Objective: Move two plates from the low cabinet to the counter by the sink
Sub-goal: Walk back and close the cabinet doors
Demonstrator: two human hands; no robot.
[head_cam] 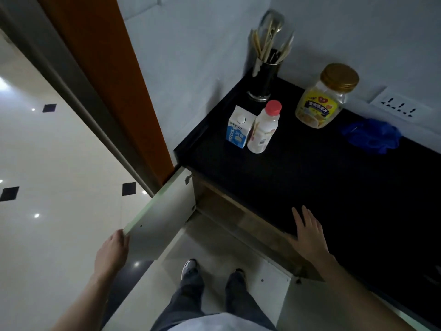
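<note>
the left hand (114, 250) grips the near edge of the pale flat cabinet door (162, 220), swung wide open, while the right hand (310, 237) rests flat, fingers spread and empty, on the black stone counter (334, 187). this looks like the opening step: no plates show, the cabinet's inside being hidden below, so next comes stooping to reach in.

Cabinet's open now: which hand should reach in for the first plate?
Probably right: the right hand lies free on the counter edge above the opening, while the left hand grips the cabinet door.
</note>
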